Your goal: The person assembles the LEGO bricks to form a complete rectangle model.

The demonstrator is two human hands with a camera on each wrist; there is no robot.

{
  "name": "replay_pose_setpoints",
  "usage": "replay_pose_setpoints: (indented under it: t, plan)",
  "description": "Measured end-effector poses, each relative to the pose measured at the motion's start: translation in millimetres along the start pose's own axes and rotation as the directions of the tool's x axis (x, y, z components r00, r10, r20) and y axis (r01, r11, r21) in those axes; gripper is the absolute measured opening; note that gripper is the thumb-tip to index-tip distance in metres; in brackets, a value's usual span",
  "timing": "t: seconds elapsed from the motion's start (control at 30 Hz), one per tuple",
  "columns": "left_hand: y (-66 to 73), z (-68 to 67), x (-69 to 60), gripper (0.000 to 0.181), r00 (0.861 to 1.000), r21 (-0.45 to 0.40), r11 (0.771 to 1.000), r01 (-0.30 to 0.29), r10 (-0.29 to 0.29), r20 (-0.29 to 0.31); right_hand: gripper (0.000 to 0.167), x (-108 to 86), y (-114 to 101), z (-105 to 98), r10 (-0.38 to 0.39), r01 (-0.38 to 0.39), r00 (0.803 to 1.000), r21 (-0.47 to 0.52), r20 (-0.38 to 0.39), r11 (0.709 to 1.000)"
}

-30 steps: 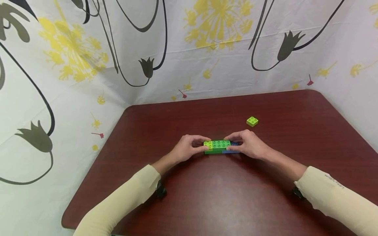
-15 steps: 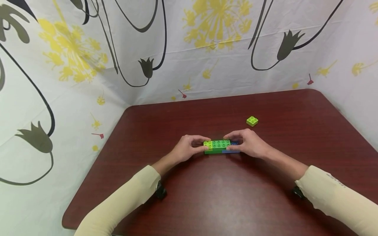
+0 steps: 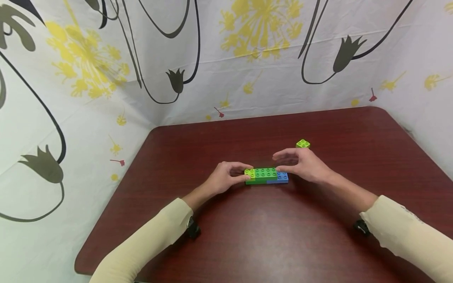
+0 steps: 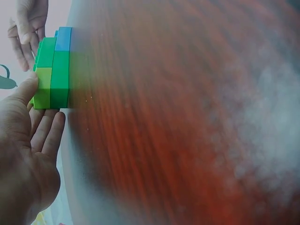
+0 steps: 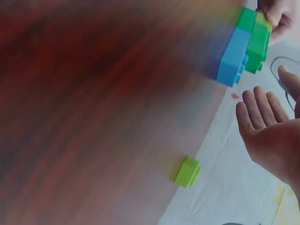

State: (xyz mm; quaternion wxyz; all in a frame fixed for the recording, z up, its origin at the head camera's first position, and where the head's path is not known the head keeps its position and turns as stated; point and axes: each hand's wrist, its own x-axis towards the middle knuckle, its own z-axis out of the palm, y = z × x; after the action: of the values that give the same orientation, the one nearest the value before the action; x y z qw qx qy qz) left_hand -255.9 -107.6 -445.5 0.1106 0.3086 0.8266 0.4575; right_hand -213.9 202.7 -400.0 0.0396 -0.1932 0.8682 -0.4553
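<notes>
A two-layer stack of toy building bricks sits on the table. Its top layer is a long green brick point(image 3: 266, 173) beside a small lime brick point(image 3: 250, 171); below are a darker green brick point(image 3: 255, 182) and a blue brick point(image 3: 282, 178), whose right studs show. My left hand point(image 3: 223, 179) pinches the lime end between thumb and fingers. Just above the blue end, my right hand point(image 3: 307, 164) is off the stack, its fingers extended and holding nothing, as the right wrist view confirms. Behind it lies a loose lime brick point(image 3: 302, 143), partly covered in the head view.
The dark red-brown table point(image 3: 226, 236) has rounded corners. A white cloth with printed flowers point(image 3: 219, 51) hangs behind and along its sides. Dark wrist devices sit under both cuffs, at the left point(image 3: 193, 228) and the right point(image 3: 361, 227).
My right hand has let go of the stack's right end and moved up and right toward the loose lime brick, uncovering the blue brick. My left hand stays on the stack.
</notes>
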Motion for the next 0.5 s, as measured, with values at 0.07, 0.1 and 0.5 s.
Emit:
replay_pose_setpoints:
  t: [0.07, 0.1, 0.5]
  plan:
    - [-0.5, -0.1, -0.2, 0.037, 1.000, -0.001, 1.000, 0.002, -0.002, 0.000, 0.046, 2.0, 0, -3, 0.005, -0.005, 1.000, -0.004, -0.013, 1.000]
    - [-0.6, -0.1, -0.3, 0.037, 1.000, -0.003, 1.000, 0.002, -0.002, 0.000, 0.046, 3.0, 0, -5, 0.003, -0.003, 1.000, -0.004, -0.021, 1.000]
    - [-0.4, -1.6, -1.5, 0.037, 1.000, -0.003, 1.000, -0.010, 0.010, 0.009, 0.056, 14.5, 11, -22, 0.038, -0.037, 0.994, 0.015, -0.101, 0.999]
